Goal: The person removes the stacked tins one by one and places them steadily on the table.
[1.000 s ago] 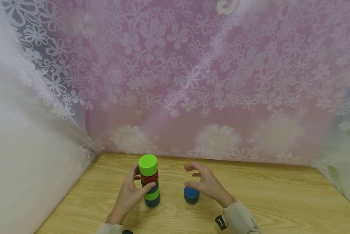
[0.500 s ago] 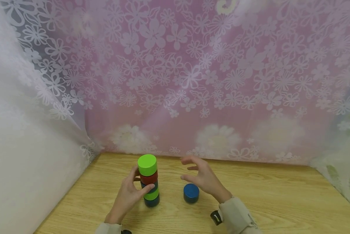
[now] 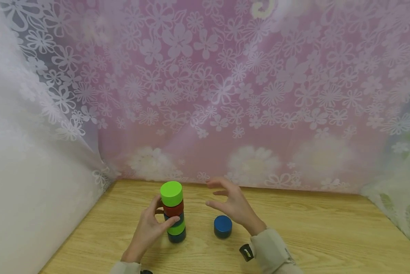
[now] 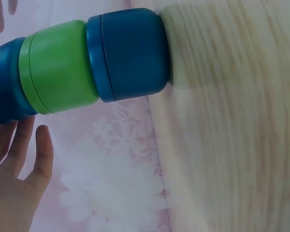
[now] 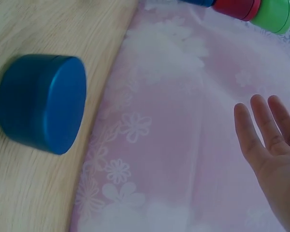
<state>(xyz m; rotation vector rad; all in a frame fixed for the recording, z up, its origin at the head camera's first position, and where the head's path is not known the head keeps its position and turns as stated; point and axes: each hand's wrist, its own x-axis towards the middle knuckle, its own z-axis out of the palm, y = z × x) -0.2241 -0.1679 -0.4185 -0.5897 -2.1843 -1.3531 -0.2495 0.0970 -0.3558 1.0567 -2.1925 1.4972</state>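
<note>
Spread right fingers (image 3: 219,206) have moved nearer the stack (image 3: 173,210), which left fingers (image 3: 169,222) seemingly pinch.

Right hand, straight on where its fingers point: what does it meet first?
Probably the stack's top: the right hand points toward the green top container and the red one under it. Depth is unclear; it could pass behind.

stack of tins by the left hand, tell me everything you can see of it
The stack of tins is five short cylinders: from the top, green, red, blue, green, blue. They look smooth and satin, perhaps painted metal; the left wrist view shows seams below the lids of the lower two. It stands upright on the wood-grained tabletop. The left grip holds it around the middle, thumb against the blue third tin.
</note>
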